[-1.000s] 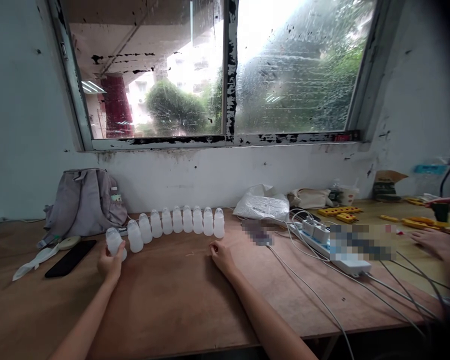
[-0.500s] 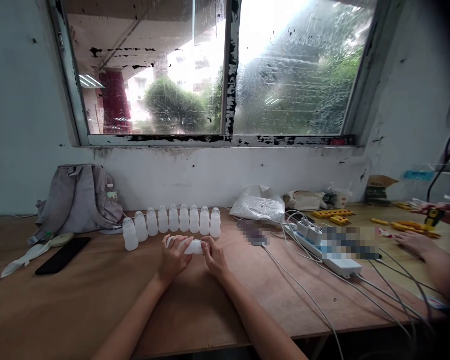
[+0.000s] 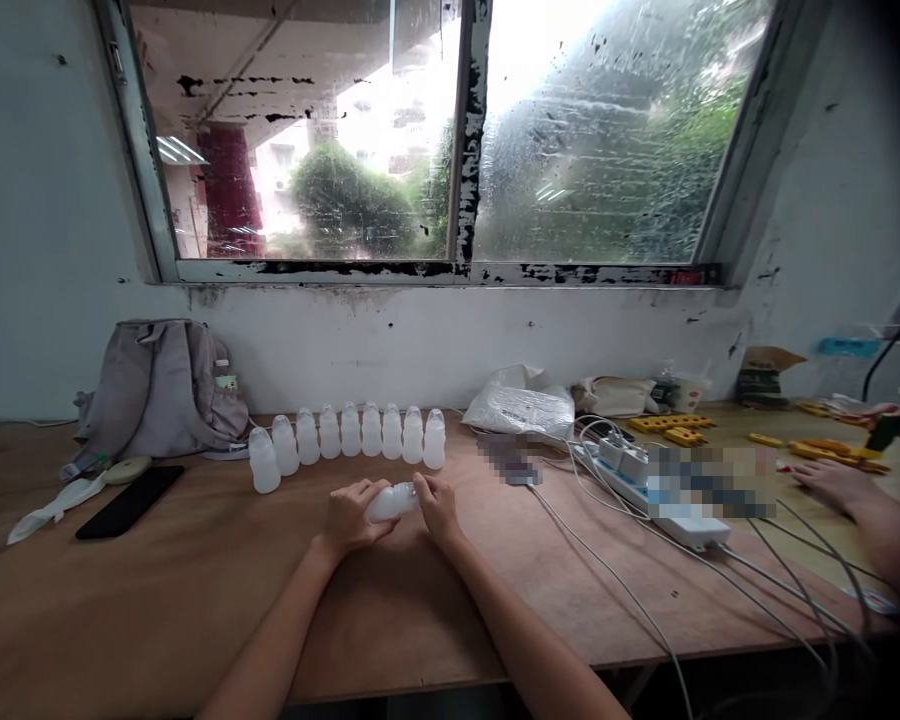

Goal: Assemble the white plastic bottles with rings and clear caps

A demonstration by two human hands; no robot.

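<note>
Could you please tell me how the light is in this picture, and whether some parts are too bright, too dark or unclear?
Head view: bright daylight washes out part of the window; head view: the far right edge sinks into black; head view: coarse pixelation hides what lies by the white power strip; head view: the bottle in the left hand shows little surface detail.

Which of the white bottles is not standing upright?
The held bottle between the left hand and right hand: tipped sideways, while the other bottles stand in a row.
</note>
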